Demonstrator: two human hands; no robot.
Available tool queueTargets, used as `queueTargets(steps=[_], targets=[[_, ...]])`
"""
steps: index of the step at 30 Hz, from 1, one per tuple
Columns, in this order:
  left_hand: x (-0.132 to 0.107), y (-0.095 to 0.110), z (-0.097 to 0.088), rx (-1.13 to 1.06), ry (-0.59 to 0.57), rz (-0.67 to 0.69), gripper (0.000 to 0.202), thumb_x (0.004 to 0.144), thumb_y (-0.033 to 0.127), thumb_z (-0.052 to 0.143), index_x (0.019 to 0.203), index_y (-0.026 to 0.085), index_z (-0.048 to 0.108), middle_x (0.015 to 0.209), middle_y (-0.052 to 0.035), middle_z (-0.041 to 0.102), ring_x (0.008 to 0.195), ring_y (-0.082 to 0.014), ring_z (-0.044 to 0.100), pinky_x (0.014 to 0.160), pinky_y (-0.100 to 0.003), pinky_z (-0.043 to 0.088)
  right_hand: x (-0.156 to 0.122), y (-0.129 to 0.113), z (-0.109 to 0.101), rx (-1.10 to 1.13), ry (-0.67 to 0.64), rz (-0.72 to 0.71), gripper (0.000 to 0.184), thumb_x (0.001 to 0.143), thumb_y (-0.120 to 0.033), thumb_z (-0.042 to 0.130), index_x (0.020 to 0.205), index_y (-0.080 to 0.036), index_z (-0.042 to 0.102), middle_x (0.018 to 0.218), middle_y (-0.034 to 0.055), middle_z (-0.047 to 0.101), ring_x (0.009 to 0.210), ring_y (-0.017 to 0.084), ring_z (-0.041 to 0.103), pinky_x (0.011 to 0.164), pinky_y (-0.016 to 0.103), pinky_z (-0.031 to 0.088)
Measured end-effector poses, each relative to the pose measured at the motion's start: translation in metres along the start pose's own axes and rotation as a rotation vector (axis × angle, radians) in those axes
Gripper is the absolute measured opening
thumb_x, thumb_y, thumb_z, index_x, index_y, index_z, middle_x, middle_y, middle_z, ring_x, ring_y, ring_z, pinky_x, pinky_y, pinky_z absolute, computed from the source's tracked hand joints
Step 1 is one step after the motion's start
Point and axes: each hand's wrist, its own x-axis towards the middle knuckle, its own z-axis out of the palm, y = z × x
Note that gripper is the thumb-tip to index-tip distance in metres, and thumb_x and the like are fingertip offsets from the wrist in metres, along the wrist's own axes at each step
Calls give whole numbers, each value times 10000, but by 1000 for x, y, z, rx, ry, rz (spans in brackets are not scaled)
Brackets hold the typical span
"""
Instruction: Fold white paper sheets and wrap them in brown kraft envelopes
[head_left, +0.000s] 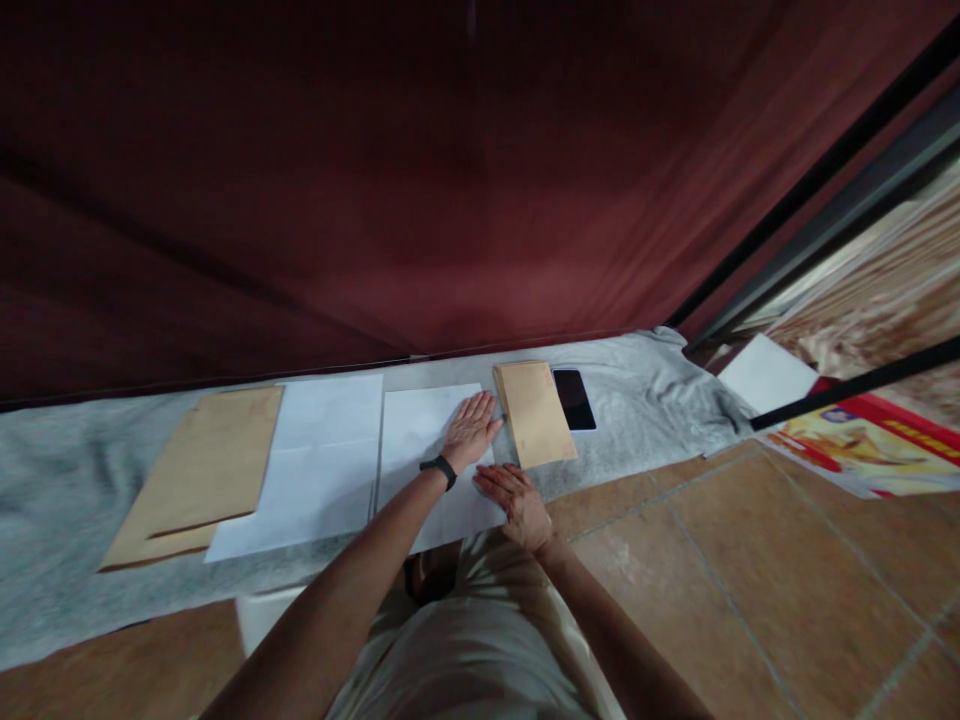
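1. White sheet (416,440), head view: lies flat on a grey cloth (637,390), in front of the person's body, both hands on it.
2. Left hand (471,430): palm down near the sheet's right edge, fingers stretched out and pointing away from the body. Pressed flat or resting, not clenched; nothing seen in its grasp. Dark wristband (444,470) on this wrist.
3. Right hand (521,508): nearer the body, laid across the sheet's right edge, fingers extended and pointing left. Unclenched; thumb hard to make out.
4. Second white sheet (319,460): directly left of the first, a narrow dark line between the two.
5. Large brown envelopes (214,445): further left, at least two, overlapping and slightly fanned; their right side lies over the second sheet.
6. Small brown envelopes (538,415): short stack just right of the left hand, set at a slight tilt.
7. Dark-screened phone (574,400): flat on the cloth, just beside that stack.
8. Surroundings: dark red hanging (450,200) behind the cloth; brown tiled floor (720,570) below right; at far right, a white square piece (769,373) near a red-and-yellow printed sheet (877,440).
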Motion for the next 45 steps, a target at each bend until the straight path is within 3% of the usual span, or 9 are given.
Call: queueTargets(steps=[3,7,12,17,26,31,35,39,45], targets=[[-16,-10,-3,-24,-35,70,589,1058,397,230,1554,111,369,1633,-101,344,1532,-207,268,1270,-401,187,0,0,1,-6,5,-1,743,721,-184,555,1462,-223,521,1570,53,470,1432,250,430,1233,442,235],[-57,-29,-7,19,45,107,563,1054,394,292,1552,146,381,1636,-92,339,1534,-229,264,1273,-448,183,-1,1,3,-16,21,-1,731,711,-136,549,1438,-212,545,1552,60,492,1434,240,429,1229,434,242],[-112,-27,-14,59,100,69,535,1045,393,357,1530,177,428,1627,-94,359,1529,-261,278,1262,-483,215,-2,3,6,-14,36,-16,742,679,-146,562,1419,-210,563,1559,56,484,1439,242,422,1230,435,237],[-166,-20,-22,69,79,111,529,1039,397,406,1541,231,407,1628,-63,362,1522,-249,298,1258,-487,230,-2,4,7,-22,40,-9,762,681,-137,537,1440,-212,547,1554,57,490,1435,241,430,1223,442,251],[-244,-47,-52,12,4,220,669,985,467,533,1582,263,311,1631,-67,361,1515,-235,313,1248,-468,260,-3,7,10,-8,94,-31,719,724,-161,533,1440,-221,552,1530,56,520,1419,233,450,1214,440,276],[-256,-60,-53,-127,49,141,456,1020,228,413,1460,287,518,1493,-23,562,1389,-160,504,1188,-383,395,-3,7,10,73,159,-25,683,708,-127,520,1373,-248,618,1455,41,599,1374,225,504,1199,452,314],[-252,-77,-45,-258,133,55,390,987,234,466,1331,294,639,1383,-28,656,1302,-189,589,1163,-451,441,-3,7,6,117,190,-12,559,800,-129,503,1316,-279,658,1340,34,685,1310,224,563,1169,471,364],[-249,-82,-45,-417,212,-27,297,988,339,500,1166,277,729,1232,-34,738,1191,-207,660,1106,-435,492,-4,3,3,183,226,-10,347,952,-259,498,1239,-279,691,1230,47,739,1219,232,626,1129,478,412],[-243,-70,-52,-644,292,-425,399,887,574,577,831,221,754,808,-28,758,728,-192,689,710,-298,570,-6,-8,7,227,310,206,345,1024,-430,468,937,-240,742,984,62,763,959,222,694,894,357,543]])
